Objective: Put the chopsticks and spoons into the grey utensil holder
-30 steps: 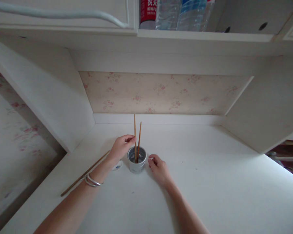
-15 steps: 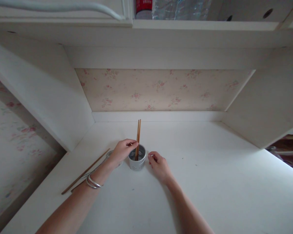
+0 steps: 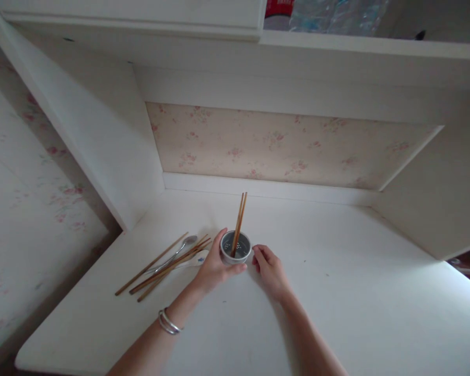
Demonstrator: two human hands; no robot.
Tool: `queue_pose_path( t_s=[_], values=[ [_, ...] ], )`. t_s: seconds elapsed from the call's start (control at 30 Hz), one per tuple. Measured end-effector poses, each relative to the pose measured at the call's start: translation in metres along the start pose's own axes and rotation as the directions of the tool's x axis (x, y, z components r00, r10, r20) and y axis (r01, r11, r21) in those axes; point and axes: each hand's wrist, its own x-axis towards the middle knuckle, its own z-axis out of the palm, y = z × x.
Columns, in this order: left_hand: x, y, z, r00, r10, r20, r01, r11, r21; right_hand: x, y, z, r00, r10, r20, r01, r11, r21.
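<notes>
A grey metal utensil holder with drain holes (image 3: 241, 260) stands on the white table. My left hand (image 3: 214, 267) is wrapped round its left side, thumb across the front and fingers behind. Two wooden chopsticks (image 3: 239, 222) lean upright inside it, tips pointing up and slightly right. Close to the holder's right rim is my right hand (image 3: 269, 270), its fingers curled and closed with nothing visible in them. Left of my left hand lie several loose wooden chopsticks (image 3: 152, 263), a metal spoon (image 3: 189, 240) and a white spoon with a blue pattern (image 3: 198, 258).
The white table (image 3: 317, 308) is bounded by a left side panel (image 3: 102, 141), a right panel (image 3: 426, 193) and a floral back wall (image 3: 258, 146). An overhead cabinet (image 3: 141, 18) holds clear plastic bottles (image 3: 337, 15) and a red item (image 3: 279, 8).
My left hand has let go of the chopsticks and moved down round the holder. The spoons and loose chopsticks at left are now more visible. My view has turned left.
</notes>
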Motion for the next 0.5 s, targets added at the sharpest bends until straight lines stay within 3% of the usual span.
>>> queue_pose_path(
  t_s=[0.2, 0.3, 0.37, 0.43, 0.5],
  values=[
    [0.0, 0.005, 0.013, 0.991, 0.13, 0.016, -0.13, 0.991, -0.008, 0.002, -0.008, -0.008, 0.971, 0.052, -0.233, 0.008, 0.968, 0.249],
    [-0.002, 0.003, 0.015, 0.995, 0.096, -0.011, -0.097, 0.995, -0.02, -0.009, -0.024, -0.012, 0.893, 0.019, -0.449, 0.134, 0.942, 0.307],
    [-0.002, -0.001, 0.015, 0.997, 0.075, -0.013, -0.076, 0.996, -0.047, -0.023, -0.043, -0.008, 0.841, -0.074, -0.536, 0.255, 0.928, 0.272],
    [-0.002, -0.005, 0.015, 0.997, 0.068, 0.023, -0.066, 0.993, -0.096, -0.041, -0.069, 0.004, 0.838, -0.217, -0.501, 0.336, 0.928, 0.16],
    [-0.002, -0.008, 0.014, 0.992, 0.039, 0.116, -0.025, 0.992, -0.124, -0.056, -0.097, 0.024, 0.889, -0.363, -0.279, 0.381, 0.925, 0.008]
  ],
)
